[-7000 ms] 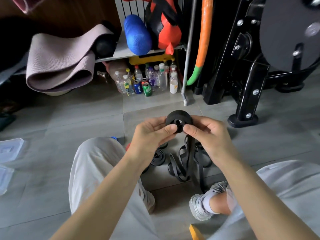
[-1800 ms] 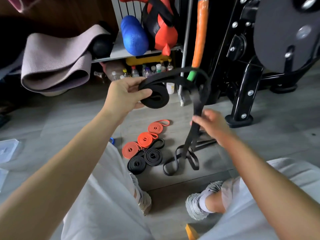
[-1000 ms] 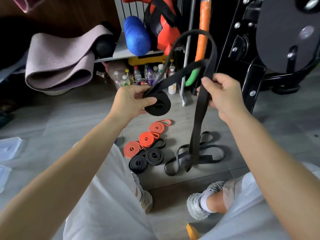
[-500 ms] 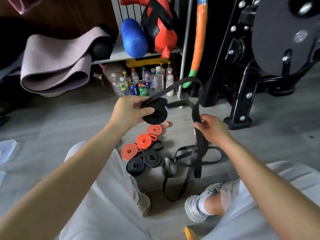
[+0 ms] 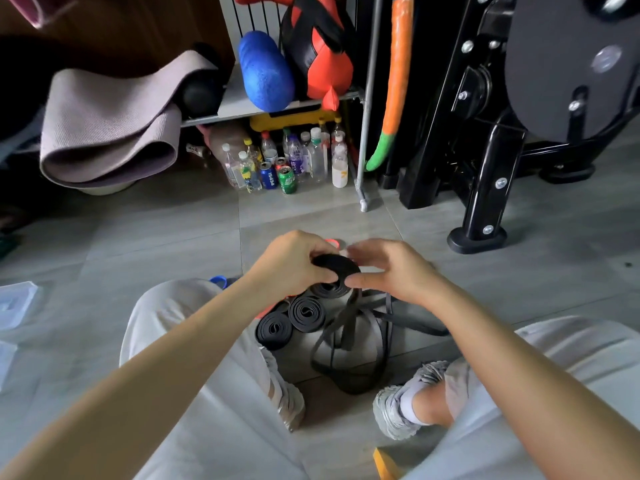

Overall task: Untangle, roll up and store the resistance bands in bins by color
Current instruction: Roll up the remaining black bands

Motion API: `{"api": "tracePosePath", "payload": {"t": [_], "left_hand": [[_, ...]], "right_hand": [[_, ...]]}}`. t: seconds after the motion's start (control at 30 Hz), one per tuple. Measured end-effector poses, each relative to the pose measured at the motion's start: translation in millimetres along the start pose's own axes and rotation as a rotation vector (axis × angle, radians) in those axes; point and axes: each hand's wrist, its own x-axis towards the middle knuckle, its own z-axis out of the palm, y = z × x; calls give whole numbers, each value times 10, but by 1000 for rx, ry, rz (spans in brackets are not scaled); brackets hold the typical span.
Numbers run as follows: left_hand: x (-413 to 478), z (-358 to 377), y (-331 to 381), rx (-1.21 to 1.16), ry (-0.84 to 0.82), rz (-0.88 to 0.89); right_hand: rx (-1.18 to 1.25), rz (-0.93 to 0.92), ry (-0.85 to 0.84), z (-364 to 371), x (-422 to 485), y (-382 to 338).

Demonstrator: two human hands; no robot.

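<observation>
My left hand point(image 5: 294, 261) grips a partly rolled black band roll point(image 5: 337, 268) held low over the floor. My right hand point(image 5: 391, 271) pinches the roll's right edge with thumb and fingers. The band's loose black tail point(image 5: 349, 341) hangs from the roll and lies in tangled loops on the tiles between my feet. Two finished black rolls point(image 5: 306, 313) point(image 5: 274, 330) lie on the floor just left of the tail. An orange roll point(image 5: 331, 242) peeks out behind my hands; the other orange rolls are hidden by my left hand and forearm.
Clear plastic bins point(image 5: 15, 303) sit at the far left edge. Bottles and cans point(image 5: 284, 164) stand under a shelf ahead, with a folded mat point(image 5: 107, 126) to the left. A black machine base point(image 5: 478, 237) stands at right. My shoes point(image 5: 398, 400) flank the tangle.
Both hands have come down and together from chest height. My right hand left the hanging strap and now pinches the roll; the tail has dropped onto the floor.
</observation>
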Motion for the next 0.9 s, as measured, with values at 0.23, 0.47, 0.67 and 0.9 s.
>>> {"api": "tracePosePath", "payload": {"t": [0.23,0.47,0.67,0.9], "left_hand": [[-102,-70,-46,-72,-16,17],[-254,-13,-137,-782,8,-170],[-309,201,-210,-1015,-20,-256],[-268,258,-119,191,68,85]], "right_hand": [[-28,-60,16,135,-123,160],[214,-138,139,169,-195,187],[190,-118,113,161,-223,182],[-382,-87,78,124,-288,67]]}}
